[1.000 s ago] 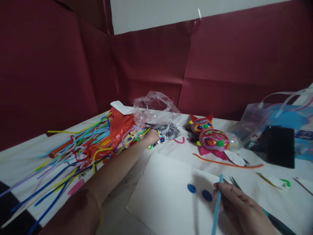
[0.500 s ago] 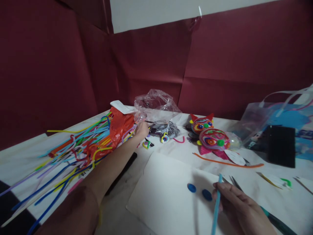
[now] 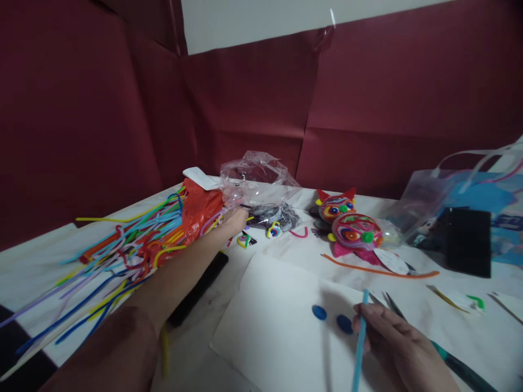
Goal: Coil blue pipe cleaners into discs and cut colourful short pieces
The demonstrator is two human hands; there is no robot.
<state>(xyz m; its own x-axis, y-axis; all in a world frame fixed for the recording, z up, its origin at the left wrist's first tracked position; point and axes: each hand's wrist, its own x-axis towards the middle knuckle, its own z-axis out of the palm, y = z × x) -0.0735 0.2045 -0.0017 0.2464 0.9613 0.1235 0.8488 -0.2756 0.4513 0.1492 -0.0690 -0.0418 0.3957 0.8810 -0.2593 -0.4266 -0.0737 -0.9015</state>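
My right hand (image 3: 396, 340) pinches a light blue pipe cleaner (image 3: 360, 345) upright between thumb and fingers, over the right side of a white sheet (image 3: 265, 316). Two dark blue round pieces (image 3: 319, 312) lie on that sheet, just left of the fingers. My left hand (image 3: 236, 220) reaches far across the table, beside a crumpled clear plastic bag (image 3: 261, 171) and a dark grey bundle in clear wrap (image 3: 273, 216). Its fingers are hidden from this angle, so what it holds, if anything, does not show. Small colourful eye-shaped pieces (image 3: 274, 230) lie just right of it.
A heap of coloured pipe cleaners (image 3: 134, 245) and a red plastic bag (image 3: 201, 209) spread at left. Two decorated animal faces (image 3: 355, 231) stand at the back right. Near my right hand are pliers (image 3: 457, 365), an orange pipe cleaner (image 3: 379, 268) and a black box-like object (image 3: 468, 242).
My left hand has drawn slightly back toward me, and more of the black bar beside the forearm shows. The clear bag has shifted a little. My right hand keeps its pinch on the pipe cleaner.
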